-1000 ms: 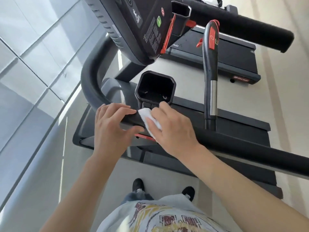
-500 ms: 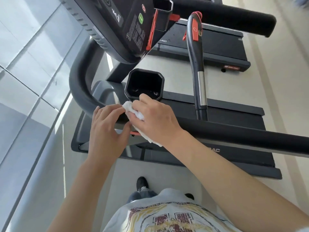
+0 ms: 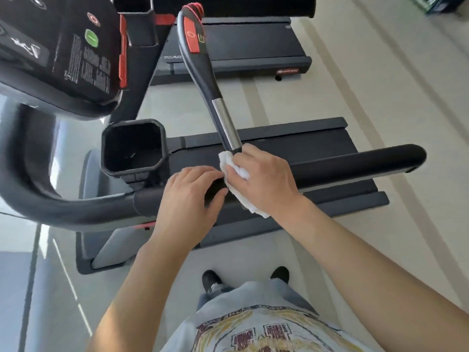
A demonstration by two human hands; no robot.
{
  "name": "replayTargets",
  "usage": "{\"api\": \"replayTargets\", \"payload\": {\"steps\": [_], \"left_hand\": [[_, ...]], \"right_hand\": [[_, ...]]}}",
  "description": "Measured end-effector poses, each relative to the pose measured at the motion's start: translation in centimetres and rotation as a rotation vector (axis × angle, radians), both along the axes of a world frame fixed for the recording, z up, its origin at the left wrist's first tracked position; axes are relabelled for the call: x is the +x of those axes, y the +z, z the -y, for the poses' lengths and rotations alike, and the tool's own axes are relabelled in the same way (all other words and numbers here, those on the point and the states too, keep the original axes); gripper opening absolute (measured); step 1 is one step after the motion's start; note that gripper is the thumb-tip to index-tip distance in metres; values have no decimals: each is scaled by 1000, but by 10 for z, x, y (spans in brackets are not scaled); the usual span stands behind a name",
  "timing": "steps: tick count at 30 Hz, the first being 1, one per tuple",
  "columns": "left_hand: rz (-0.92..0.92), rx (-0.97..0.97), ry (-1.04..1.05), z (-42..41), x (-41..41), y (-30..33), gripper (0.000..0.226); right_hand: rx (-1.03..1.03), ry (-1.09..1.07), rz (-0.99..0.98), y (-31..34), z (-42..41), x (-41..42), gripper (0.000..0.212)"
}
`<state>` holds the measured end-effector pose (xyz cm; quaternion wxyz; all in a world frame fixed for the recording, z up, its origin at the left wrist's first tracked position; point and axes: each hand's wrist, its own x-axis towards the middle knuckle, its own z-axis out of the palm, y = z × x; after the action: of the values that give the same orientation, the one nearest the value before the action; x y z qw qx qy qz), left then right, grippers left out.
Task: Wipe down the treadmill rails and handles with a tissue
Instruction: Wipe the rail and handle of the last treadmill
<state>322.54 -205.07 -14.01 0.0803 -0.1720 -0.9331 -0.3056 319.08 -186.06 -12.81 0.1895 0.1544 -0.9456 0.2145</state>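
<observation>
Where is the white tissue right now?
In the head view, the tissue is gripped in the right hand, pressed on the black handrail at the base of the upright handle, beside the left hand.

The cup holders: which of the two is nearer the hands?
The wide octagonal cup holder, just left of the left hand. The other, a narrower square one, sits up beside the console, far from both hands.

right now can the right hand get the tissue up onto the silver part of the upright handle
Probably yes. The right hand grips the tissue on the side rail, right at the upright handle's base, and the silver part just above looks bare with nothing in the way.
</observation>
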Motion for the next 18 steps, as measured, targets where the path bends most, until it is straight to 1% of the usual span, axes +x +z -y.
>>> {"api": "replayTargets", "payload": {"steps": [3, 8, 13, 18], "left_hand": [[35, -13, -65, -26, -10, 3, 31], [67, -31, -144, -74, -24, 9, 30], [98, -46, -232, -130, -41, 8, 32], [132, -58, -278, -181, -52, 9, 33]], "right_hand": [[11, -77, -49, -3, -30, -3, 33], [27, -236, -164, -9, -93, -6, 40], [39, -322, -207, -12, -155, -10, 40], [38, -363, -227, -14, -214, -14, 40]]}}
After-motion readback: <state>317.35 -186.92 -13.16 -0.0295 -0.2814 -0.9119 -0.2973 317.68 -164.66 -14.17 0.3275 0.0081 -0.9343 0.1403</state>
